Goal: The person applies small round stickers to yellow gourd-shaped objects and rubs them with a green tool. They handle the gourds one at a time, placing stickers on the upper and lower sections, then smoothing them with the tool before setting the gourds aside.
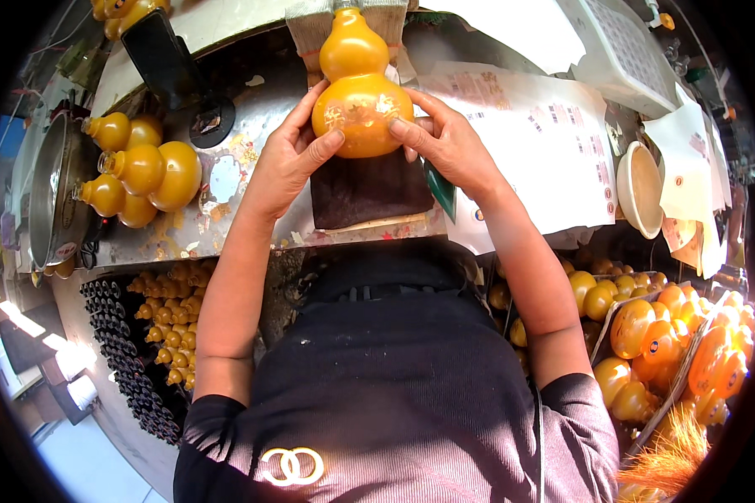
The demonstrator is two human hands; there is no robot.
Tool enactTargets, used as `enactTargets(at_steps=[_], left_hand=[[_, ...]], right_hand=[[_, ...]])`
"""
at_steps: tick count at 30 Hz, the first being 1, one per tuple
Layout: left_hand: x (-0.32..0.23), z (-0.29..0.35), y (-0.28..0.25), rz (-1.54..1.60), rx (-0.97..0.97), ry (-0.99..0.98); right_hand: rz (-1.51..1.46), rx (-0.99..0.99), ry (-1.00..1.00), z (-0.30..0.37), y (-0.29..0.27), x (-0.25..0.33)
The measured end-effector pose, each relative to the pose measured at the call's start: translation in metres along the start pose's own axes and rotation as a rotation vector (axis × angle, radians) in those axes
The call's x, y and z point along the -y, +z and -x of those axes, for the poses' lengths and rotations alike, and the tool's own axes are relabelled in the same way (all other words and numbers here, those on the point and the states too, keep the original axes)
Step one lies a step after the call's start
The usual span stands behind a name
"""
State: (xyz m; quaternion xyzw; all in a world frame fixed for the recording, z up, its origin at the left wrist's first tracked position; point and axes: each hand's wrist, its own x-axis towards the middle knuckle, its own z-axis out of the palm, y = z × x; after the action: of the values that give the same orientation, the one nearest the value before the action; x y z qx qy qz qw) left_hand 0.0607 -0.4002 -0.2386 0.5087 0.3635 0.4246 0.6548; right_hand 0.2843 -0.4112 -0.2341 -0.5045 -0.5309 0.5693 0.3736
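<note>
A glossy yellow gourd-shaped bottle [356,113] lies between my hands, its neck pointing away from me. Pale gold markings show on its larger lower bulb. My left hand [298,151] grips that bulb from the left, thumb on top. On the opposite side, my right hand [453,142] presses its thumb and fingers against the same bulb. Beneath the bottle is a dark brown pad [369,197] at the table's front edge. A flat green piece [441,193] shows just below my right hand; whether the hand touches it cannot be made out.
Several similar bottles [176,176] stand at left, near a phone on a stand [161,59] and a metal basin [59,189]. Printed sticker sheets [545,142] cover the table's right side, beside a pale bowl [640,189]. Crates of gourd bottles [637,335] sit low at right.
</note>
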Motion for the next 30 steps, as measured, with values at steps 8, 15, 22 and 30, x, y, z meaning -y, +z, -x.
enactTargets(at_steps=[8,15,22,30], left_hand=[[-0.002,0.0002,0.001,-0.03,0.015,-0.001],[-0.0018,0.0009,0.0002,-0.017,0.027,-0.008],[-0.0056,0.0009,0.0034,0.008,0.02,-0.015],[-0.0038,0.0002,0.0011,-0.01,-0.002,-0.019]], right_hand=[[0.024,-0.015,-0.018,0.0008,0.0028,-0.0022],[-0.048,-0.011,-0.01,0.0004,0.0037,-0.0071],[-0.073,0.013,-0.009,0.0027,0.0037,-0.0004],[-0.092,0.022,0.029,0.002,0.0037,0.0022]])
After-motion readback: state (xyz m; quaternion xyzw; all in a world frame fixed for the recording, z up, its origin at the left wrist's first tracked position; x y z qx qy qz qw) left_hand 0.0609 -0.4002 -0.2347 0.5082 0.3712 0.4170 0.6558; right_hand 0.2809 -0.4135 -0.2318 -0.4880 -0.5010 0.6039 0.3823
